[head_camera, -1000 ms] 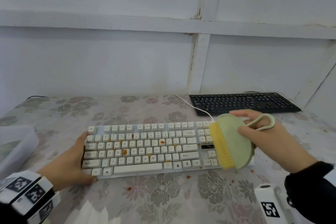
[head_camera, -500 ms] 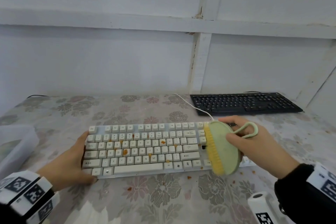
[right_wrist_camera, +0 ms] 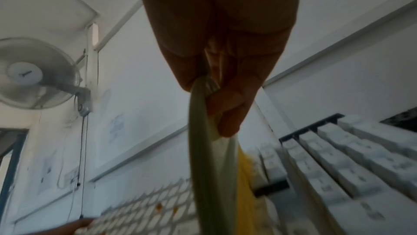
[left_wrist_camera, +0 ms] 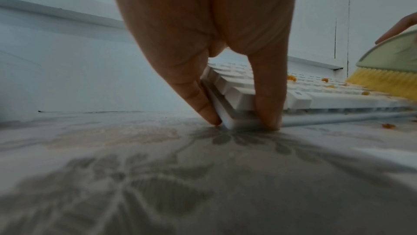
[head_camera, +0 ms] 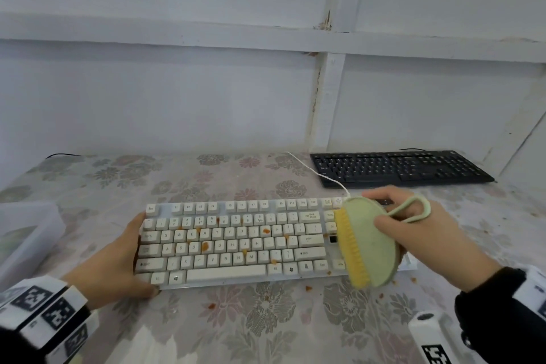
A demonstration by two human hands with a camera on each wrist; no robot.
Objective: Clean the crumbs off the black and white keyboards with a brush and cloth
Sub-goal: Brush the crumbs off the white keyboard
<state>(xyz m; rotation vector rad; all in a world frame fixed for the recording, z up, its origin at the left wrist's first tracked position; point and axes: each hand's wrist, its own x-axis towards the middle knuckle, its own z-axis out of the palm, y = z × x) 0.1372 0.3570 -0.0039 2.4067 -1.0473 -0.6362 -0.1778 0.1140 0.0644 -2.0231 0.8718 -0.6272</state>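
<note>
On a floral tablecloth (head_camera: 251,319), the crumb-strewn white keyboard (head_camera: 236,242) is pinched at its left end by the left hand (head_camera: 115,263); the brush (head_camera: 366,245) is gripped over its right end by the right hand (head_camera: 428,233). The black keyboard (head_camera: 399,168) lies behind.

Soft, even, bluish daylight is seen in the head view; no glare is found, and only faint shadows are cast under the white keyboard (head_camera: 236,242) and brush (head_camera: 366,245). Straight wall battens are bent toward the edges by the wide lens, and the corners are softened. In the left wrist view the left hand (left_wrist_camera: 210,42) is backlit and rendered dark; the tablecloth (left_wrist_camera: 135,185) in the foreground is dim, grey and out of focus, and the brush (left_wrist_camera: 388,71) is smeared. The right wrist view is motion-blurred: keys are streaked, the right hand (right_wrist_camera: 221,46) is underexposed against the bright wall, and the fan (right_wrist_camera: 33,74) is hazy.
</note>
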